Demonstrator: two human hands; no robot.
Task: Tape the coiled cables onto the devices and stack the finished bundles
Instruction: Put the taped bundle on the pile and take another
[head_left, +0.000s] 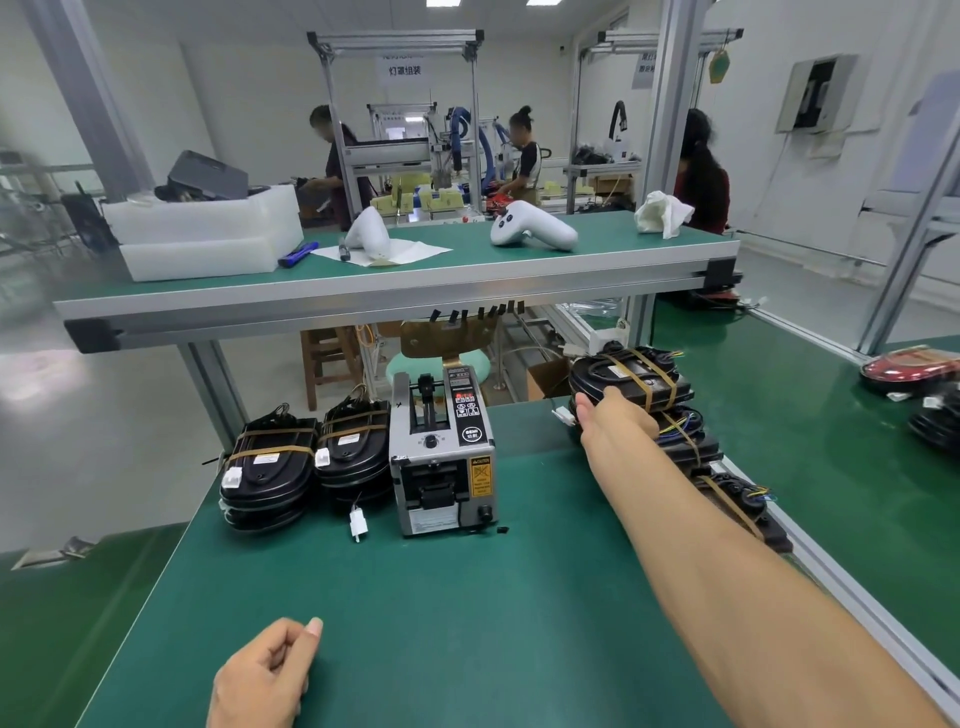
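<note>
Fingers of the right hand (615, 418) reach onto the top bundle (631, 376) at the desk's (441, 597) far right edge, grip hidden. Left hand (262, 675) loosely curled, holding nothing, near edge. Two bundle stacks (306, 457) sit left of one tape dispenser (441, 457).

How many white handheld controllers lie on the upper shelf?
2: one controller right of centre on the shelf, the other controller left of it, resting on white paper. The foam boxes may hide more.
</note>
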